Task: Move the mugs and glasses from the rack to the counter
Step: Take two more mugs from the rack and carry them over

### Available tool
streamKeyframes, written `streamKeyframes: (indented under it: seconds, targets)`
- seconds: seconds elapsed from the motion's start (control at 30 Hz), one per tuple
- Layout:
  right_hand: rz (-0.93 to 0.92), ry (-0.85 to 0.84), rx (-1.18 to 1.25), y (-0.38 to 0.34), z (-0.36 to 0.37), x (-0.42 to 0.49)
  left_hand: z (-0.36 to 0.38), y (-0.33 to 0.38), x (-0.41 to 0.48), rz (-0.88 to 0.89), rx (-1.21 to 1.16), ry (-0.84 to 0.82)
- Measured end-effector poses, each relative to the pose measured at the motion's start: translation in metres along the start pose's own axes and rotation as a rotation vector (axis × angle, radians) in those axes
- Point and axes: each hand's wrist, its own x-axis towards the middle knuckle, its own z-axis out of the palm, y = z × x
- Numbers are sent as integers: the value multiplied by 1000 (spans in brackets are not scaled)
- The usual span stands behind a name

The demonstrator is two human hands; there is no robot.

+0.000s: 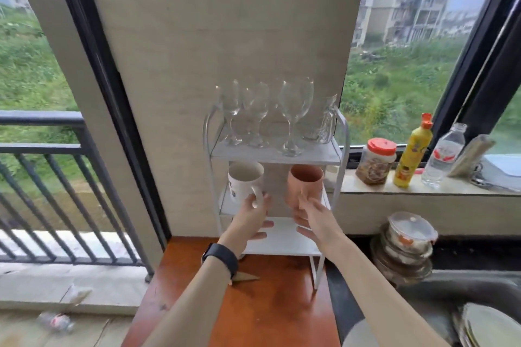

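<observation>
Plainly, the danger sits overhead: the white mug [244, 180] and pink mug [306, 182] stand on the rack's [344, 135] middle shelf [225, 204], close under the top shelf [276, 159]. Three thin-stemmed glasses [293, 110] and a glass mug [324, 124] stand up there, and a lift too high could jolt them over. The left hand [251, 220] pinches the white mug's glazed loop handle [257, 194], which could slip. The right hand [315, 220] touches the matte pink mug's near side; whether it grips cannot be told. The glossy wooden counter [282, 313] lies near.
</observation>
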Motion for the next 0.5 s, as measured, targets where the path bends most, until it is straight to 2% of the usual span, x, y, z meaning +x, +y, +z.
streamKeyframes:
  seconds: [0.13, 0.27, 0.37, 0.5]
  targets:
    - [-30, 68, 37, 6, 4, 12, 4, -4, 7, -12, -98, 27]
    - [-105, 156, 40, 11, 7, 14, 3, -14, 4, 61, -148, 75]
    - [-136, 203, 71, 20, 5, 3, -6, -28, -6, 117, -111, 62]
    - [-139, 173, 95, 36, 5, -30, -19, -43, -27, 171, -46, -15]
